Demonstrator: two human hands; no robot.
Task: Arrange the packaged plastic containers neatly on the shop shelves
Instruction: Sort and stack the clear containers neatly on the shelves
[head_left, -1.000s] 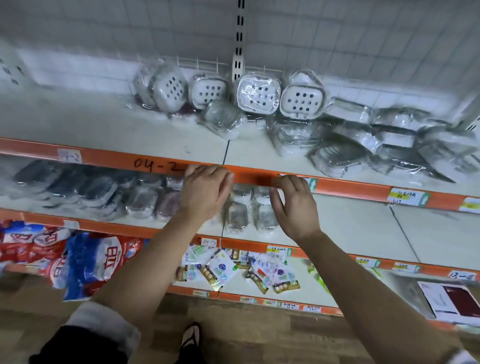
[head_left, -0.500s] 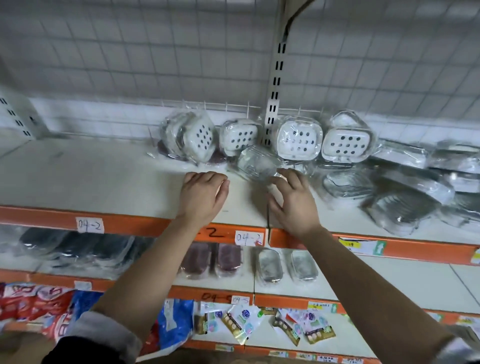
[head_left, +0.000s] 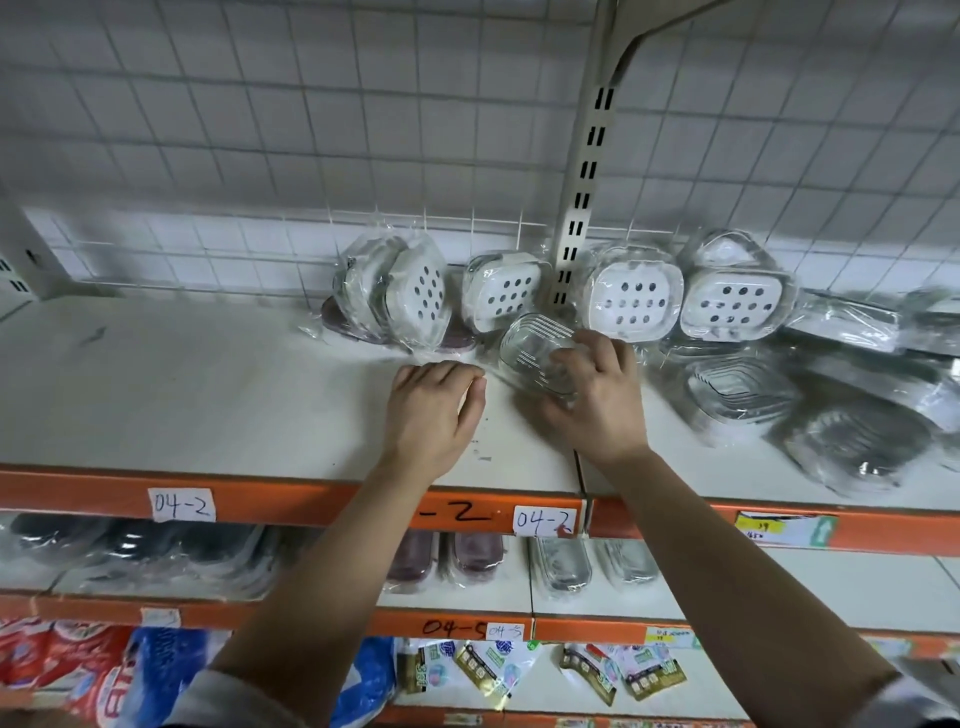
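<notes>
Several wrapped white perforated containers lean against the wire back of the top shelf. A clear ribbed container in plastic wrap lies tilted in front of them, near the upright post. My right hand grips this clear container, fingers over its right side and thumb below it. My left hand rests on the shelf just left of it, fingers loosely bent, touching the loose wrap of the white containers and holding nothing. More clear containers lie in a jumbled heap at the right.
The left half of the top shelf is bare white board with an orange front rail labelled 04-2. A slotted metal post rises behind the containers. The shelf below holds dark and clear packaged boxes; lower down hang sachets and bags.
Both hands rose from the orange rail onto the top shelf and reached inward. My right hand has closed round the clear container; my left hand slid forward to the wrap beside it.
</notes>
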